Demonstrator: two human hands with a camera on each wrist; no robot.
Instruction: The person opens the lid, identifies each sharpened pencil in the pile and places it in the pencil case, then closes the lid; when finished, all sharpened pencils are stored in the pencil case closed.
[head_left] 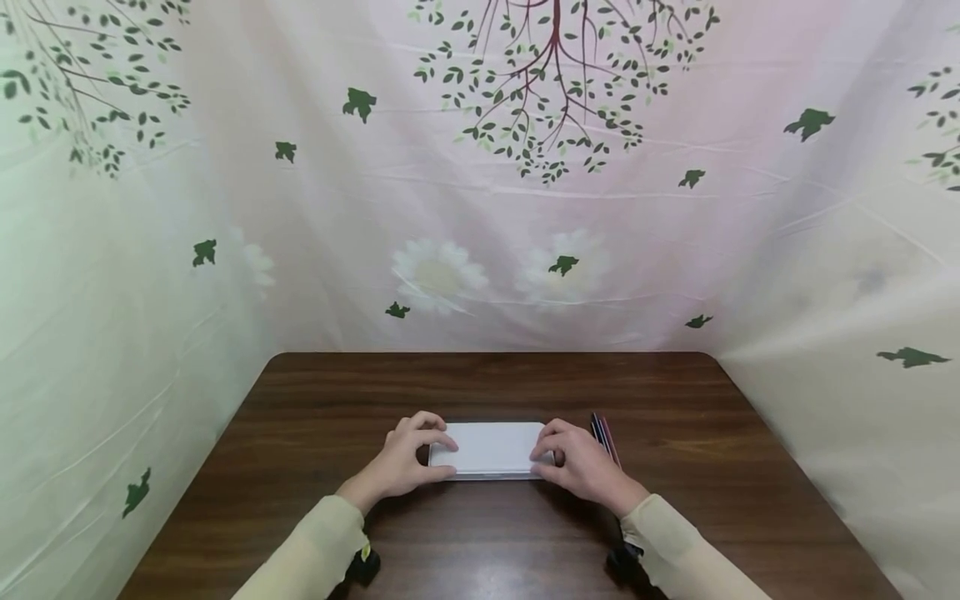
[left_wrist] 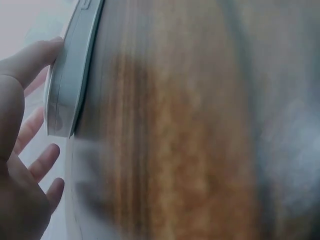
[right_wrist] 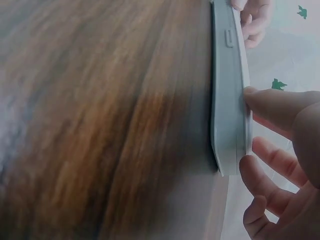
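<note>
A flat white pencil case [head_left: 491, 446] lies lengthwise across the table with its lid down. On its front wall, a small latch [right_wrist: 229, 38] shows in the right wrist view. My left hand [head_left: 408, 457] holds the case's left end, thumb at the front lid edge and forefinger over the top; its other fingers spread past the end. At the opposite end, my right hand [head_left: 581, 460] grips the corner, with the thumb on the front lid edge and the fingers bent over the lid and end. Several slim pens [head_left: 606, 440] lie just beyond the right hand, partly hidden by it.
The dark wooden table [head_left: 495, 533] has rounded far corners. A printed cloth curtain [head_left: 480, 208] with trees, flowers and birds surrounds it at the back and both sides. Dark wrist devices [head_left: 363, 567] sit under both sleeves, close to the tabletop.
</note>
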